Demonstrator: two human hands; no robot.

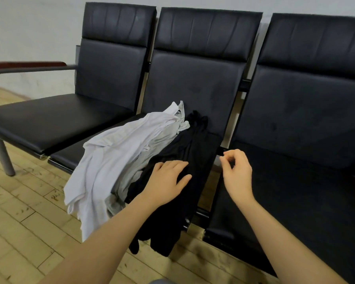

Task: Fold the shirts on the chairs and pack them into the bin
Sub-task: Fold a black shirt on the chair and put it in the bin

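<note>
A heap of shirts lies across the middle chair seat (70, 156) and hangs over its front edge. A white shirt (111, 160) is on the left, a grey one (162, 138) peeks out beneath it, and a black shirt (184, 152) lies on the right. My left hand (166, 181) rests flat on the black shirt with fingers spread. My right hand (236, 173) hovers over the gap between the middle and right seats, fingers loosely curled, holding nothing. No bin is in view.
Three joined black padded chairs stand against a pale wall. The left seat (55, 117) and right seat (295, 191) carry nothing. A wooden armrest (27, 65) sticks out at the far left. Light wooden floorboards (25, 222) run below.
</note>
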